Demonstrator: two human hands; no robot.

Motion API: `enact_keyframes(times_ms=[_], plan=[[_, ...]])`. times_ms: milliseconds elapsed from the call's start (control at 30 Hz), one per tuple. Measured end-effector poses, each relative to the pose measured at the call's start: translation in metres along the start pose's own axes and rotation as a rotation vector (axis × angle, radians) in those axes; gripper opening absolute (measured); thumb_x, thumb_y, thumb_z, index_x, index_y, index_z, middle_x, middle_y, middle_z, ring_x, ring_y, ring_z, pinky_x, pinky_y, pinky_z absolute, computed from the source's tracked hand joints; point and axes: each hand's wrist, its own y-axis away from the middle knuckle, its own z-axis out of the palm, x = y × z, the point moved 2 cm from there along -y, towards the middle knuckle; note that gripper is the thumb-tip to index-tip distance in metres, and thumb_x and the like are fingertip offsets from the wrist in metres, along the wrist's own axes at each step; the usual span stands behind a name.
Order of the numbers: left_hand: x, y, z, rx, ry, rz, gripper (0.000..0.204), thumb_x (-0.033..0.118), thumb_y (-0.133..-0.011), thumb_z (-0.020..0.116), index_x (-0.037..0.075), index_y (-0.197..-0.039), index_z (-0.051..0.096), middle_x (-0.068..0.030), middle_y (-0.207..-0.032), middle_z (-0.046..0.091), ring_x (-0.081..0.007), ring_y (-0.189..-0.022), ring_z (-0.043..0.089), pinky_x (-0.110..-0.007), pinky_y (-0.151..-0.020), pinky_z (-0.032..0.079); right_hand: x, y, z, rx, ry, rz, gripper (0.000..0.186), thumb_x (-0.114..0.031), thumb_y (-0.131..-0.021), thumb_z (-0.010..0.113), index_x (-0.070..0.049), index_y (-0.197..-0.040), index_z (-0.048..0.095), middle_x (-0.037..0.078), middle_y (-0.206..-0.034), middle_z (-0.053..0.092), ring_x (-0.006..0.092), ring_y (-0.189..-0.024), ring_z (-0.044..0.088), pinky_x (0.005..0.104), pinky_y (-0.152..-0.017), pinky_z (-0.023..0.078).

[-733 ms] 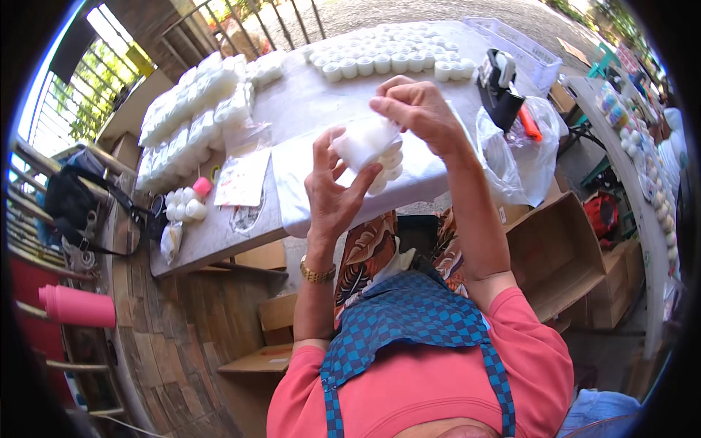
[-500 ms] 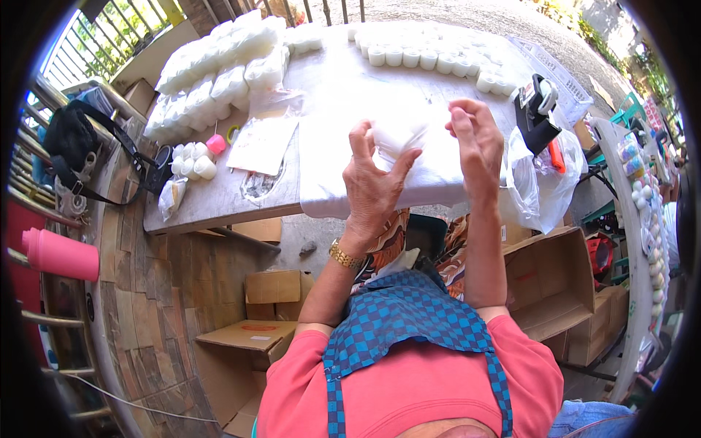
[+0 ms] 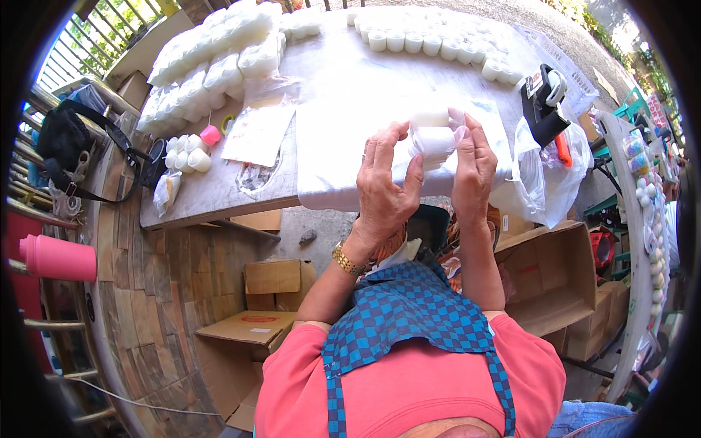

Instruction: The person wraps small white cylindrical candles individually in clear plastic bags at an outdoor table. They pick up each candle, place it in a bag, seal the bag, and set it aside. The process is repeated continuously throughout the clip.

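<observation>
We hold white jar [image 3: 432,139] above worktop [image 3: 343,124], fingers of left hand [image 3: 385,191] and right hand [image 3: 475,169] closed around it, clear wrap over top. We advise: keep jar level, pull wrap tight and even.

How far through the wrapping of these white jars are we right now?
Done: wrapped bundles of jars stacked at the table's far left. In hand: the left hand and right hand hold a small white jar in clear film. Left: a row of loose jars along the far edge of the table.
</observation>
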Motion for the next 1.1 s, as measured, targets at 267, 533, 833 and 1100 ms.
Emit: enact_keyframes(times_ms=[267,533,833,1100], plan=[[0.003,-0.002,0.01,-0.108,0.07,0.058,0.061,0.011,-0.078,0.069,0.001,-0.137,0.054,-0.0206,-0.135,0.046,-0.0332,-0.122,0.051,-0.042,-0.101,0.044,-0.016,0.004,-0.007,-0.132,0.285,-0.36,0.063,-0.043,-0.104,0.031,0.008,-0.136,0.05,0.025,-0.144,0.044,0.0394,-0.138,0.038,0.044,-0.112,0.031],[-0.006,-0.009,0.007,-0.111,0.063,0.162,0.065,0.016,-0.075,0.071,0.0,-0.136,0.055,-0.0175,-0.132,0.048,-0.0314,-0.113,0.052,-0.045,-0.103,0.042,-0.022,0.005,-0.008,-0.186,0.553,-0.455,0.053,-0.037,-0.092,0.054,0.004,-0.125,0.062,0.02,-0.125,0.054,0.0338,-0.116,0.051,0.0496,-0.097,0.038],[-0.012,-0.016,0.003,-0.051,0.095,0.239,0.06,0.012,-0.073,0.073,0.007,-0.13,0.058,-0.0144,-0.13,0.055,-0.0337,-0.118,0.052,-0.054,-0.113,0.028,-0.017,0.015,-0.005,-0.085,0.201,-0.516,0.029,-0.008,-0.081,0.062,-0.005,-0.109,0.056,0.017,-0.122,0.065,0.0408,-0.12,0.056,0.0491,-0.103,0.039],[-0.018,-0.012,0.004,-0.035,0.149,0.236,0.049,0.01,-0.071,0.077,0.011,-0.118,0.062,-0.0129,-0.129,0.058,-0.0345,-0.12,0.052,-0.054,-0.115,0.025,-0.025,0.018,-0.004,-0.132,0.358,-0.532,0.029,-0.003,-0.08,0.066,-0.005,-0.109,0.061,0.018,-0.124,0.064,0.0389,-0.123,0.057,0.0458,-0.103,0.044]])
